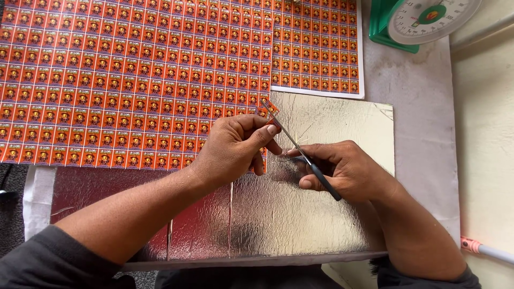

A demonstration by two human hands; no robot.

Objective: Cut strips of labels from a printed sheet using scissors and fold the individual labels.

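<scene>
My right hand (345, 168) grips a pair of scissors (292, 140) with black handles; the blades point up and left and close on the right edge of a large sheet of small orange printed labels (128, 69). My left hand (233, 147) pinches that edge of the sheet between thumb and fingers, just left of the blades. Both hands rest over a shiny silver foil board (332, 120).
A second sheet of orange labels (316, 48) lies at the back, on white paper. A green weighing scale with a round white dial (428, 18) stands at the top right. A pink and white rod (484, 249) shows at the right edge. The board lies on a grey cloth (417, 107).
</scene>
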